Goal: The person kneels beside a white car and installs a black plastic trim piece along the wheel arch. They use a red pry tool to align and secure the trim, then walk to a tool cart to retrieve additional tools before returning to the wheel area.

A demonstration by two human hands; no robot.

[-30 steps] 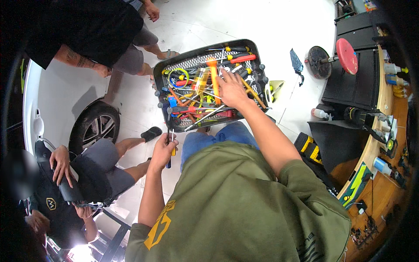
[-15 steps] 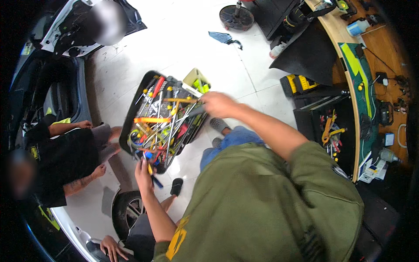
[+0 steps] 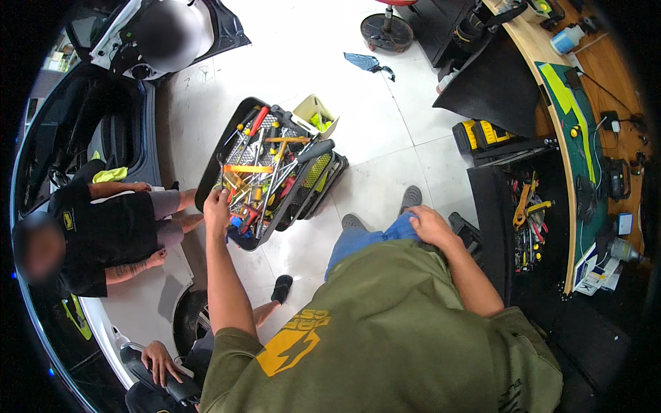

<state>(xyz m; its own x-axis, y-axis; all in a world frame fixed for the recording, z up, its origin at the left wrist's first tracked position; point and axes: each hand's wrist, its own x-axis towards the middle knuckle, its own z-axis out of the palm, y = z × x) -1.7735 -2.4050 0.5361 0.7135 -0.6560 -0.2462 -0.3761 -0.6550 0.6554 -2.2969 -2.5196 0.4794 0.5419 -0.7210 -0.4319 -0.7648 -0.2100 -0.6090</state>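
Observation:
A black tool tray (image 3: 206, 170) full of loose hand tools stands in front of me on the left. My left hand (image 3: 217, 208) is at its near left side, fingers closed; what they hold is too small to make out. Beside that hand lie an orange-handled tool (image 3: 248, 168) and several screwdrivers. A hammer with a wooden handle (image 3: 288, 140) lies across the heap, near a thick dark grey handle (image 3: 315, 151) that juts over the right edge. My right hand (image 3: 429, 226) rests on my blue jeans, fingers stretched out, holding nothing.
A small cream bin (image 3: 330, 127) adjoins the tray. Two people are at the left by a car; one hand (image 3: 162, 361) shows at lower left. A wheeled stool base (image 3: 387, 33), a yellow-black case (image 3: 482, 134) and a workbench (image 3: 556, 131) stand at the right.
My right hand has left the tray and dropped to my thigh. My left hand has moved up to the tray's side; the yellow and dark blue tool seen in it earlier no longer shows clearly.

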